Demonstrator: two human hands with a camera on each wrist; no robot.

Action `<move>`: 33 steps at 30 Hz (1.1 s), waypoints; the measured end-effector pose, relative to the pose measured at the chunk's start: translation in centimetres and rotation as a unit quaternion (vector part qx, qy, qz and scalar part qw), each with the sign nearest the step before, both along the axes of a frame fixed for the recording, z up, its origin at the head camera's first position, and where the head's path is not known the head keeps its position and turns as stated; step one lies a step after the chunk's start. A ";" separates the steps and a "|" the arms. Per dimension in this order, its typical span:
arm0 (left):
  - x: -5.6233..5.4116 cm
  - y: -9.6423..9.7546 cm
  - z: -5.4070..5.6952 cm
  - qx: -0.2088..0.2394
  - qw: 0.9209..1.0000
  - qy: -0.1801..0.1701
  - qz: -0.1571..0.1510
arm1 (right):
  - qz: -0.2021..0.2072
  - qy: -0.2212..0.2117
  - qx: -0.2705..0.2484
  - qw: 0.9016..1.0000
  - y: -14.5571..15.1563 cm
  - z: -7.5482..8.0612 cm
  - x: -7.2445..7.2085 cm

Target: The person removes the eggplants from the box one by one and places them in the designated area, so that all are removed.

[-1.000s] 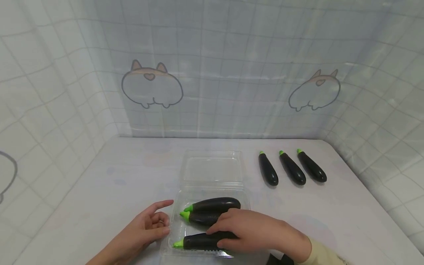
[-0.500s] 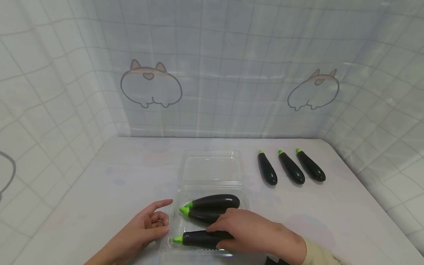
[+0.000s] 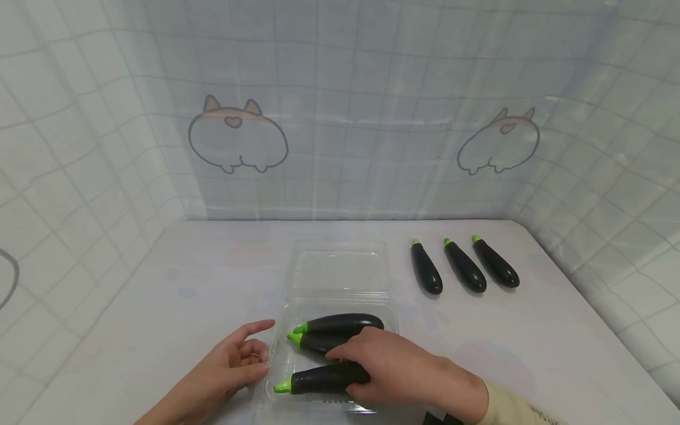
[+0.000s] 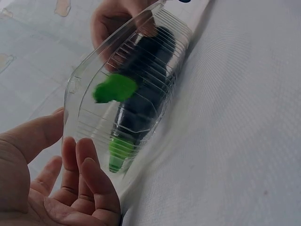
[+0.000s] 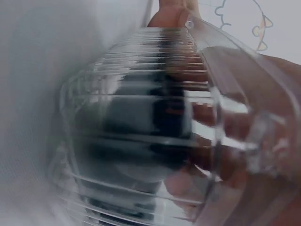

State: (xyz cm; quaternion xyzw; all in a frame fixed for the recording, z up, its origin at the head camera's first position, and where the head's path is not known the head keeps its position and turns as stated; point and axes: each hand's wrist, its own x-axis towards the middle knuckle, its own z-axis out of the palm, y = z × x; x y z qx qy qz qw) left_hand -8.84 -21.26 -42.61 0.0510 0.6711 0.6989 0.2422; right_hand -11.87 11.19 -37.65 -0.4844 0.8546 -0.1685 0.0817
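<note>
A clear plastic clamshell box (image 3: pixel 284 352) lies opened out, its lid (image 3: pixel 340 268) folded back away from me. Two dark eggplants with green stems, a rear one (image 3: pixel 347 322) and a middle one (image 3: pixel 319 342), lie side by side in its base. My right hand (image 3: pixel 390 367) grips the thick end of a third eggplant (image 3: pixel 324 378) at the front of the box, stem pointing left; the hand covers that end. At the box's left rim is my left hand (image 3: pixel 225 366), index finger extended, other fingers loosely bent, fingertips right at the plastic wall in the left wrist view.
Three more eggplants, the left one (image 3: pixel 427 268), the middle one (image 3: pixel 465 266) and the right one (image 3: pixel 496 262), lie on the white table (image 3: pixel 212 277) at the back right. A grid-patterned curtain (image 3: pixel 340 118) rises behind and along both sides.
The front eggplant now slants slightly, its gripped end farther back, as my right hand shifts a little away from me. The left hand stays at the rim.
</note>
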 end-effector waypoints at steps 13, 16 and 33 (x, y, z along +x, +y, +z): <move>0.1 -0.1 -0.1 0.016 1.000 0.001 -0.011 | -0.047 -0.013 -0.037 0.998 0.4 0.7 0.1; 0.2 -0.1 0.0 0.021 1.000 0.005 -0.013 | -0.052 -0.010 -0.040 0.998 0.4 0.8 -0.1; 0.4 -0.1 -0.1 0.028 0.999 0.019 -0.018 | -0.083 -0.003 -0.073 0.994 1.0 0.7 -0.6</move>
